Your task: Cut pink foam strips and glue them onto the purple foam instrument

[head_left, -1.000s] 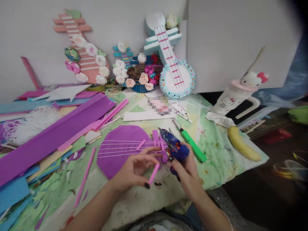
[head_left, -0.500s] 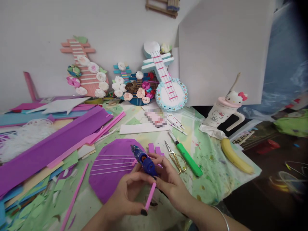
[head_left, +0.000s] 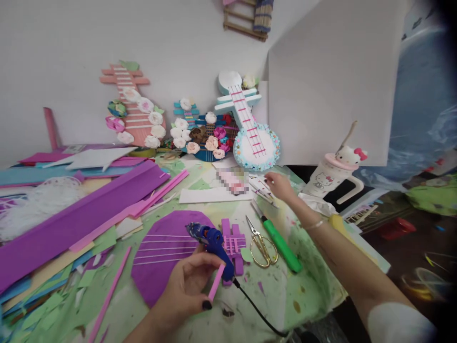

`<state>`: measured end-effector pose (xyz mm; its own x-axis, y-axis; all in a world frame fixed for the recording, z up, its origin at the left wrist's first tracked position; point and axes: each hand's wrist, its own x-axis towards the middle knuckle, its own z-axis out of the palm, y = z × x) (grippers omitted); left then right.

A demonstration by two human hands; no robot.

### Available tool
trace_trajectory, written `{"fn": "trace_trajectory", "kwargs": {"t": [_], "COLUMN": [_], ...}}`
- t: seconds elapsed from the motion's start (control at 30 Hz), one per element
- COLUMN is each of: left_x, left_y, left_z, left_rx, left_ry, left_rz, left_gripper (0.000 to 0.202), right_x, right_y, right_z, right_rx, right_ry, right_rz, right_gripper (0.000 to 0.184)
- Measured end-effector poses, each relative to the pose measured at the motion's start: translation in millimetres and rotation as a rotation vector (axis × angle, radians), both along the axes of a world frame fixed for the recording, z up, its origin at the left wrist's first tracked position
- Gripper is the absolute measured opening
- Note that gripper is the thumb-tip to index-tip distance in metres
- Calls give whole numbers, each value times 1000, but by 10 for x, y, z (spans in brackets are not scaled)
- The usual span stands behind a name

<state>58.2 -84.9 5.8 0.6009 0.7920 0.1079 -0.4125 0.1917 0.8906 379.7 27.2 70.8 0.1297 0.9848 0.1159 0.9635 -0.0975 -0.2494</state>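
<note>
My left hand (head_left: pixel 187 286) is closed round a blue glue gun (head_left: pixel 212 243) and a short pink foam strip (head_left: pixel 216 283), held over the purple foam guitar body (head_left: pixel 160 259) with white strings. My right hand (head_left: pixel 280 186) reaches far forward to several white glue sticks (head_left: pixel 263 188) lying near the back of the table; its fingers curl down onto them. The glue gun's black cord (head_left: pixel 257 312) trails toward the front edge.
Gold scissors (head_left: pixel 262 243) and a green utility knife (head_left: pixel 280 238) lie right of the purple guitar. Long purple and pink foam strips (head_left: pixel 82 214) cover the left. Finished foam guitars (head_left: pixel 250 128) lean on the wall. A cat mug (head_left: pixel 330 174) stands at right.
My right hand let go of the glue gun and stretched forward to the glue sticks. My left hand now holds the gun together with the pink strip.
</note>
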Motion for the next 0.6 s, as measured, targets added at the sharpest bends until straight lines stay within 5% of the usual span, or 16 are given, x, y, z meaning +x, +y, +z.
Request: {"fn": "trace_trajectory", "kwargs": {"t": [0.17,0.33,0.47,0.6], "left_x": [10,0,-17,-33], "left_y": [12,11,-2,-12], "left_z": [-7,10,35,58], "left_rx": [40,43,57,66], "left_ry": [-27,-24,-10,27], "left_rz": [-14,-6,-8,-17], "left_gripper": [52,51,52,52], "right_x": [655,814,783,666], "right_y": [343,353,259,-167], "right_z": [-239,-381,-302,-116], "right_rx": [-150,-252,-258,-156], "right_ry": [-149,-217,-253,-280], "right_rz": [-219,-254,-262,-279], "right_gripper": [34,33,34,30]}}
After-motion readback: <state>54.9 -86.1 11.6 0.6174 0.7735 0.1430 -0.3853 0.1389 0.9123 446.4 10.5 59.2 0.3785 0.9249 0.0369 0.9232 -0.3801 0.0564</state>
